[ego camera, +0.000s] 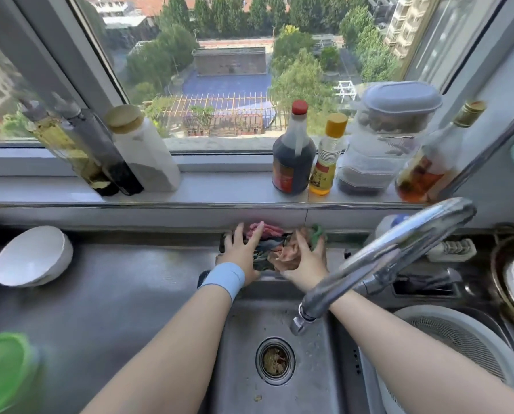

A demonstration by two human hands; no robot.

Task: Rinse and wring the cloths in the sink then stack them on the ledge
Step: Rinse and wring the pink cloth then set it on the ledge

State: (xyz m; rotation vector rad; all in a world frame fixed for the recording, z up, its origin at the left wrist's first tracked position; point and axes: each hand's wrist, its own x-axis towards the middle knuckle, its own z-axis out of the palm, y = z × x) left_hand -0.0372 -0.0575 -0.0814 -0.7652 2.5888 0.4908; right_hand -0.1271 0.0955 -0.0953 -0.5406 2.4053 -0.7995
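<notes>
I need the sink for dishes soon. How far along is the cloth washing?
Nearly finished. Done: the cloths are all out of the sink, and no water shows at the tap. In hand: the left hand and right hand press the bunched pile together on the ledge. Left: at most tidying that pile; how well wrung they are cannot be seen.

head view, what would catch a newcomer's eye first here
The left hand and right hand rest on a crumpled heap of pink, peach and green cloths at the back rim of the steel sink, just below the window ledge. A curved chrome tap arcs in from the right over the basin.
</notes>
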